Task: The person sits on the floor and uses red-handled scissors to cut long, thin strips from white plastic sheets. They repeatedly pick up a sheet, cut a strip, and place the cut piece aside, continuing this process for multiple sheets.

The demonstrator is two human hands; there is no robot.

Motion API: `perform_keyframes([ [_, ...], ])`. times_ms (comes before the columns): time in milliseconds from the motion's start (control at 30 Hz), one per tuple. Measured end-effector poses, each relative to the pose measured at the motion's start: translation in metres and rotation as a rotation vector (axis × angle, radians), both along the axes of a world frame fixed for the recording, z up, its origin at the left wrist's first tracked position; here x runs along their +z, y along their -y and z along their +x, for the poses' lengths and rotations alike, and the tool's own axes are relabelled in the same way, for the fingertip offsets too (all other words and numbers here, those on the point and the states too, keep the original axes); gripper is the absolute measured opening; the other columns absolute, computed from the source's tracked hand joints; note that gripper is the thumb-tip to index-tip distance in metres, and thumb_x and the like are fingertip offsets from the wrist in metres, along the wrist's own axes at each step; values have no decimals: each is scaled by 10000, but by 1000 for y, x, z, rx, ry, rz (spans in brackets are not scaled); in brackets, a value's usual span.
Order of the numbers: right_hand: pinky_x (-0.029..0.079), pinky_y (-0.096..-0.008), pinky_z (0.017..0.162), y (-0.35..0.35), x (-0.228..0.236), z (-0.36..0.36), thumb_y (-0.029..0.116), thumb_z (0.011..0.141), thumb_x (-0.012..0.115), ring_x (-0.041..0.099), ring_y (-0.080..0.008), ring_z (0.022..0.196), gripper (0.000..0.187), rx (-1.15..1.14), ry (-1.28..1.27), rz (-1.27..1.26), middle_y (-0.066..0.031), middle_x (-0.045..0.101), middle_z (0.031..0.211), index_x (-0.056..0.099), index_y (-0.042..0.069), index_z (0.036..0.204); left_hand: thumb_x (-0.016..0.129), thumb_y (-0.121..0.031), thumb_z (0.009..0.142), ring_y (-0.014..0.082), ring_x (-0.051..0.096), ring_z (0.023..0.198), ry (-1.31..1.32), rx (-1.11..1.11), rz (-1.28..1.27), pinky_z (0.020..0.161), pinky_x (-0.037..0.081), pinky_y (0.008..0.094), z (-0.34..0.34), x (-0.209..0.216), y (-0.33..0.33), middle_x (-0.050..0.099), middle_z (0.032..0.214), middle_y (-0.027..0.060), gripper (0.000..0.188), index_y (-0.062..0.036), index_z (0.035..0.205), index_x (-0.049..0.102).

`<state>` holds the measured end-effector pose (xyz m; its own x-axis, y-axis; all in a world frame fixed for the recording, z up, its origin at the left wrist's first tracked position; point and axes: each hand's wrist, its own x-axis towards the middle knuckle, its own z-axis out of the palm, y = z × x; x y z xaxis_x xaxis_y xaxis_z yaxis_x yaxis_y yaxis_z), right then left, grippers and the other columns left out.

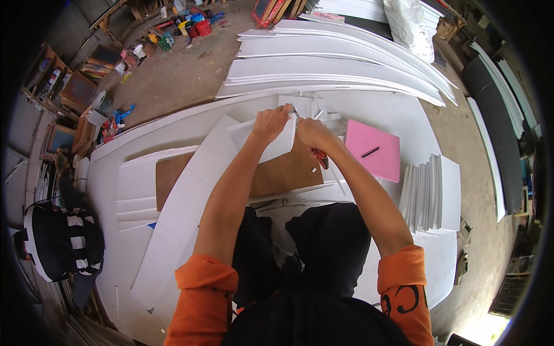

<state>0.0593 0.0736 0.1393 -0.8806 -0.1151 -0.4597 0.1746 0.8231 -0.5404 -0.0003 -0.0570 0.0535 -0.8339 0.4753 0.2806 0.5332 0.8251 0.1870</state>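
Observation:
Both my arms reach forward over a white work surface (124, 254). My left hand (270, 124) is closed, its fingers pinching the upper edge of a small white sheet (279, 147). Close beside it, my right hand (313, 132) is wrapped round a red-and-black-handled tool (320, 158). A thin metal tip of that tool points toward my left fingertips; its exact kind is partly hidden by my hand. Beneath the sheet lies a brown board (294, 173). A long white strip (187, 190) slants across the board's left part.
A pink square pad (386, 151) with a black pen-like stick (370, 152) lies right of my hands. Stacked white pieces (424, 196) stand farther right. Long white sheets (323, 66) are piled beyond the surface. A black-and-white bag (63, 239) sits at left; paint containers (202, 27) stand far off.

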Motion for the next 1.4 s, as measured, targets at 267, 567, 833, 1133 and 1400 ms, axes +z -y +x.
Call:
perform_keyframes([
  [267, 479, -353, 377, -2, -37, -20, 191, 868, 221, 546, -258, 395, 432, -45, -41, -95, -184, 527, 518, 492, -111, 718, 475, -244, 817, 296, 575, 660, -26, -74, 42, 529, 438, 425, 7, 0, -1, 592, 826, 66, 195, -106, 936, 404],
  [567, 473, -352, 396, 0, -42, -26, 117, 829, 258, 563, -249, 427, 338, -56, -15, -78, -190, 540, 542, 497, -114, 767, 542, -245, 782, 265, 581, 679, 22, 35, 322, 562, 453, 384, 10, 12, -11, 580, 771, 69, 208, -120, 927, 460],
  [833, 483, -332, 441, 2, -36, -11, 136, 824, 328, 593, -240, 491, 293, -117, -109, -23, -182, 580, 624, 523, -83, 820, 637, -259, 699, 209, 582, 688, 123, 96, 573, 599, 445, 321, 1, 14, -18, 574, 742, 48, 138, -136, 761, 637],
  [1133, 481, -326, 422, -5, -15, 12, 88, 807, 350, 578, -237, 426, 258, -1, -80, 30, -176, 581, 587, 539, -85, 778, 639, -237, 701, 216, 582, 672, 74, 105, 593, 592, 441, 318, 1, 12, -16, 581, 733, 67, 140, -119, 776, 653],
  [1400, 478, -328, 420, -1, -22, -4, 32, 755, 401, 584, -238, 428, 182, 17, 6, 71, -171, 566, 524, 541, -76, 714, 637, -171, 706, 211, 567, 627, 52, 37, 647, 566, 435, 309, -4, 11, -15, 562, 695, 76, 104, -96, 775, 650],
])
